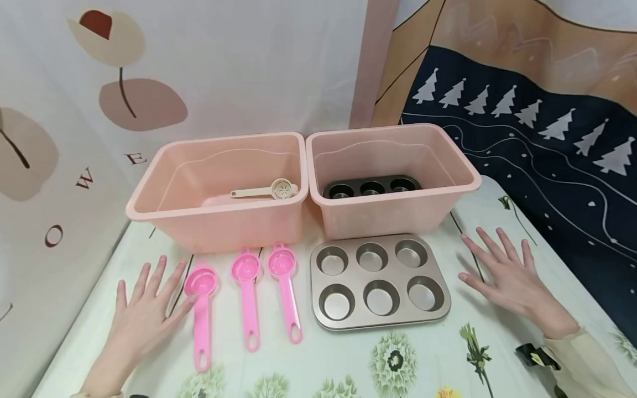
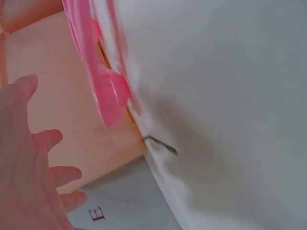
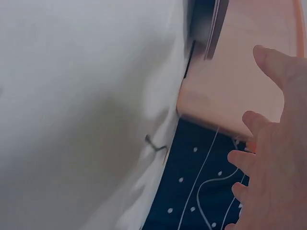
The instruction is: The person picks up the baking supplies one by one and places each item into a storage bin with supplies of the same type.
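Head view: three pink egg separators [image 1: 250,309] lie beside a six-cup muffin tin [image 1: 380,275] in front of two pink bins [image 1: 239,226], apparently spaced for easy reach. Left wrist view: my left hand [image 2: 26,158], outspread, holding nothing. Right wrist view: my right hand [image 3: 276,153], likewise outspread and empty.

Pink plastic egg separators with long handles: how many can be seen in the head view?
3: the left separator, near the left hand; the middle separator; and the right separator, nearest the rectangular grey metal muffin tin. The two peach plastic bins may hide more.
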A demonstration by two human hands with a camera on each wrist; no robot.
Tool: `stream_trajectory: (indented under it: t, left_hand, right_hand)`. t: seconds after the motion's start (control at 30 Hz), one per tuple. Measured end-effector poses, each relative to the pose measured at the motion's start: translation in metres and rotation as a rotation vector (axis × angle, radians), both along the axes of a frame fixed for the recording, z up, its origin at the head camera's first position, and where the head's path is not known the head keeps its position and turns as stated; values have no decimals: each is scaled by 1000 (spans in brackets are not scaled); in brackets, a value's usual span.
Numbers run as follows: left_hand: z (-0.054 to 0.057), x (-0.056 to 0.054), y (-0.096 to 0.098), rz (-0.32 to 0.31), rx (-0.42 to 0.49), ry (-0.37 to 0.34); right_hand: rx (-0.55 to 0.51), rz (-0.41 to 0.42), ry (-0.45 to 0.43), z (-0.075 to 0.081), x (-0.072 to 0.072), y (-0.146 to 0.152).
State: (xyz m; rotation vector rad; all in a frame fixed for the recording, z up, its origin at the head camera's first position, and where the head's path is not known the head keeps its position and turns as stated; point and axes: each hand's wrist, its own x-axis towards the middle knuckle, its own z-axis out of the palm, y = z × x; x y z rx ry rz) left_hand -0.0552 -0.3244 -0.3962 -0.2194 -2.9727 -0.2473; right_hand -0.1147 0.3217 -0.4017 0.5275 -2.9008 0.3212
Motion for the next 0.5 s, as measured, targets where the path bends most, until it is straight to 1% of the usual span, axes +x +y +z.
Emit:
stream_trajectory:
  t: [0.1, 0.2, 0.33, 0.5]
  left_hand:
    - [3, -3, 7, -24, 4, 17]
    - [6, -7, 15, -50, 19, 51]
    - [9, -14, 26, -89, 58, 95]
    - [10, -24, 38, -120, 110, 143]
  right_hand:
    - [-10, 48, 23, 2, -1, -6]
    - [-30, 94, 46, 3, -2, -13]
    - [-70, 141, 73, 5, -5, -22]
    - [-119, 213, 91, 7, -9, -32]
